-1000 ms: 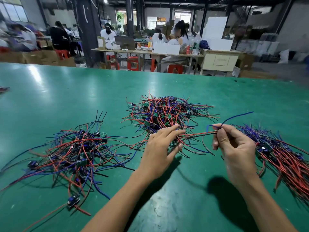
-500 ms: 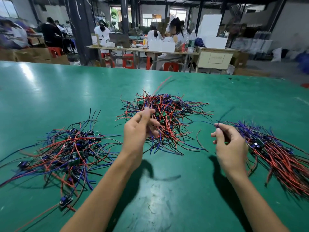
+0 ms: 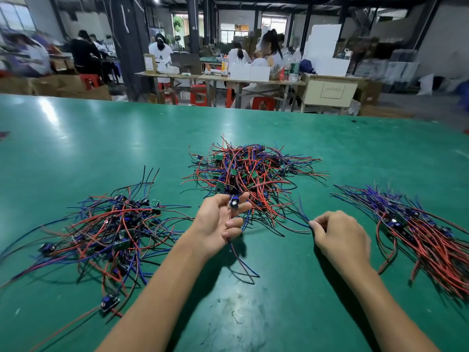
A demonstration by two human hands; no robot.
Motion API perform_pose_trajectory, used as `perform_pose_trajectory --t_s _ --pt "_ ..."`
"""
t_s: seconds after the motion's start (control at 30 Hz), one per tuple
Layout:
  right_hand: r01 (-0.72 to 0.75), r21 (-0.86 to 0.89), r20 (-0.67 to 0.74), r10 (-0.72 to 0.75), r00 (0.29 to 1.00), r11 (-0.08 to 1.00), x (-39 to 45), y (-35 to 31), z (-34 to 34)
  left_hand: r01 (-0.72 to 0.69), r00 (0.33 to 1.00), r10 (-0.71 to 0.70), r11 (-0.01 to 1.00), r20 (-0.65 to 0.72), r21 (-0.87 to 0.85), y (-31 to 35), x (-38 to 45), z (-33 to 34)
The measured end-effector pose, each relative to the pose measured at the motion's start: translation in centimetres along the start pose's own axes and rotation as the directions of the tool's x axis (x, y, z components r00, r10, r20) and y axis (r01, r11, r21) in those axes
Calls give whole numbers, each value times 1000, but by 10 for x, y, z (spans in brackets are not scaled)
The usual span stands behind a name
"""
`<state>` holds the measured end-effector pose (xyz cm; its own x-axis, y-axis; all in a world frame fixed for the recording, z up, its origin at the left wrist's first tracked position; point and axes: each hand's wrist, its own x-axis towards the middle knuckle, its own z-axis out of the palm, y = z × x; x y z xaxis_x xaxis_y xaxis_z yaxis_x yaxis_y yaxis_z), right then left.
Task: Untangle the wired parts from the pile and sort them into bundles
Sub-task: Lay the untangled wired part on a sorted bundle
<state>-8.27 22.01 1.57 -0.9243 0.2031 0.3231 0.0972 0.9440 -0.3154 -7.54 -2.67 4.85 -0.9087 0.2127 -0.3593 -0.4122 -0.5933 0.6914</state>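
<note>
One wired part (image 3: pixel 233 202) is held up in the left hand (image 3: pixel 218 224), just in front of the tangled pile (image 3: pixel 250 171); blue wire ends (image 3: pixel 303 215) are pinched by the right hand (image 3: pixel 340 237). Extraction is judged underway (wires trail onto the worktop (image 3: pixel 279 301)); next, a clean pull-free toward the sorted bundle (image 3: pixel 421 224).

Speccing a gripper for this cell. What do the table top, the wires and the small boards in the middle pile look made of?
Table top: green mat, likely rubber or vinyl; semi-gloss glare, scuffs.
Wires: thin red, blue and black leads, apparently plastic-insulated; smooth, springy curves.
Small boards: green, flat, probably rigid circuit board; too small to confirm.
</note>
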Motion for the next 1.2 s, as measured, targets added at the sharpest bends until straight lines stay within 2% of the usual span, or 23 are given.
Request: perform_pose_trajectory --t_s 0.13,0.2,0.3,0.37,0.47,0.53,0.57,0.63,0.67,0.7,0.77,0.8,0.87,0.9,0.97,1.03,1.07,1.1,1.13,1.2 --pt "22 -48 5 -22 1000 999 -1 0 1 -11 1000 10 997 6 76 -4 0 4" --pt "0 88 -82 7 997 996 0 2 -3 -20 1000 20 994 5 112 -5 -1 7" --pt "-31 355 -257 130 958 934 0 -13 -19 -29 1000 28 985 9 171 -9 -2 9" --pt "67 420 -339 89 936 905 -5 -43 -33 -38 999 37 971 10 234 -12 -3 10" --pt "252 461 -375 -70 925 851 -11 -103 -46 -42 999 37 954 22 295 -18 -2 15" --pt "324 450 -312 -193 930 832 -12 -143 -48 -81 992 56 969 112 232 -21 -5 17" --pt "359 445 -230 -282 931 821 -13 -162 -46 -118 978 80 974 193 195 -22 -8 17" --pt "446 387 -31 -472 881 807 -20 -191 -39 -196 907 135 974 398 117 -22 -19 13" --pt "470 350 41 -514 857 810 -21 -197 -35 -213 880 157 974 448 78 -22 -21 12" --pt "465 345 51 -511 858 815 -20 -196 -32 -210 894 169 976 414 55 -21 -20 12" --pt "423 415 -98 -423 901 805 -14 -177 -32 -214 959 189 971 211 102 -19 -10 12" --pt "409 475 -224 -343 912 779 -12 -162 -33 -245 964 222 956 147 159 -17 -8 14" --pt "380 561 -414 -148 898 736 -9 -128 -29 -336 941 316 915 120 222 -11 -8 19" --pt "349 594 -429 -82 900 725 -10 -112 -25 -404 915 387 880 116 250 -8 -9 20" --pt "257 725 -276 -72 958 639 -18 -89 -18 -573 808 577 721 120 389 -3 -14 17" --pt "129 881 -57 -170 984 455 -25 -74 -12 -696 626 753 422 202 580 -1 -14 15" --pt "76 923 12 -225 974 378 -27 -69 -10 -704 545 796 264 264 659 -2 -15 15" --pt "39 944 51 -261 964 328 -28 -67 -8 -688 494 809 138 320 712 -3 -16 16" --pt "16 956 70 -281 957 292 -30 -67 -6 -670 466 809 57 360 740 -5 -17 16" --pt "-10 968 76 -256 964 251 -34 -70 -1 -660 450 793 -14 411 751 -9 -15 15"
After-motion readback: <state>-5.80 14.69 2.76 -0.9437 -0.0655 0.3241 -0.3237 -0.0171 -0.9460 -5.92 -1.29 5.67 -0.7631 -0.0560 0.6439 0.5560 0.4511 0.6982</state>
